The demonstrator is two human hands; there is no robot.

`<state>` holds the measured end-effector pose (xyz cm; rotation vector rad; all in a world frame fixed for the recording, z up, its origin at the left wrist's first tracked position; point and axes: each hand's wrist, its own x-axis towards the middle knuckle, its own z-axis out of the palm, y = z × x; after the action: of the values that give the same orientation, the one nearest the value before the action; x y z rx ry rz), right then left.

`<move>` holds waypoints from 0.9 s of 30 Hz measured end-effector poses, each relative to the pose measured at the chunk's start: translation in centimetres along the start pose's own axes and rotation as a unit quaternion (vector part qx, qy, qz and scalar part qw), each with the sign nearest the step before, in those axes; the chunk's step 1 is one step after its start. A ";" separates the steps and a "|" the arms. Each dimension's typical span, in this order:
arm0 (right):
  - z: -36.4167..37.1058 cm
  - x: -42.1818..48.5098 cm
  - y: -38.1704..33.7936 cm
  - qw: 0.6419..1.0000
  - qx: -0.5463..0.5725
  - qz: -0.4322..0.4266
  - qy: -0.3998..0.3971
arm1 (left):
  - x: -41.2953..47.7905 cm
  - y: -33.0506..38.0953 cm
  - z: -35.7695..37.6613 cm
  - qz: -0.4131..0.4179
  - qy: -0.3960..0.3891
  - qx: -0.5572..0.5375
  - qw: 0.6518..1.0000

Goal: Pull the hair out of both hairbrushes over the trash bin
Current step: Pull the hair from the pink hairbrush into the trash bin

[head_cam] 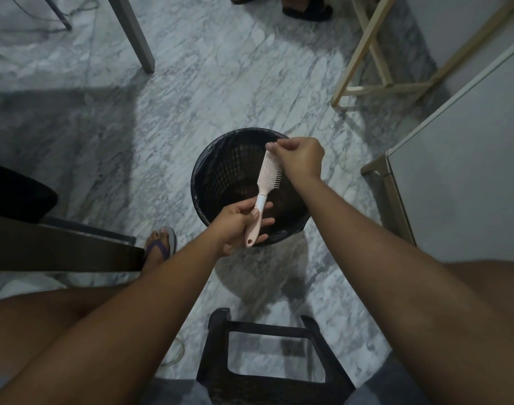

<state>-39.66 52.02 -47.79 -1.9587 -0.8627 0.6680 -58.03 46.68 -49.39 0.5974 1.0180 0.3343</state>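
A pale pink hairbrush (pixel 264 182) with white bristles is held over a black mesh trash bin (pixel 215 171) lined with a dark bag. My left hand (pixel 238 226) grips the brush's handle near the bin's front rim. My right hand (pixel 299 159) is at the far end of the brush head, with thumb and fingers pinched together at the bristle tips. Whether hair sits between those fingers is too fine to tell. Only one hairbrush is in view.
A black plastic stool (pixel 267 355) stands between my knees. My foot in a purple sandal (pixel 159 247) is left of the bin. A white cabinet (pixel 460 176) is at the right, a wooden frame (pixel 375 68) behind it, a grey table leg (pixel 133 33) far left.
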 end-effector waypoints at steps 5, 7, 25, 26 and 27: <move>-1.5 -1.5 0.9 0.997 -0.063 -0.027 -0.043 | 0.2 0.7 0.3 0.013 0.031 -0.077 0.996; -2.2 -2.2 1.7 0.993 -0.083 -0.020 -0.080 | 0.3 1.7 0.0 0.023 0.037 -0.081 0.996; -0.7 -4.1 2.3 0.985 -0.093 0.052 -0.134 | 0.1 2.2 0.0 -0.001 0.069 -0.072 0.995; -0.6 -4.0 2.5 0.985 -0.092 0.054 -0.133 | 0.4 2.1 -0.1 -0.003 0.073 -0.073 0.995; -0.5 -3.9 2.7 0.985 -0.091 0.060 -0.131 | 0.6 2.1 -0.1 -0.006 0.077 -0.072 0.994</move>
<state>-40.84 47.70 -49.41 -2.1293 -1.0000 0.9638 -57.80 48.65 -48.56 0.4410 1.1339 0.4442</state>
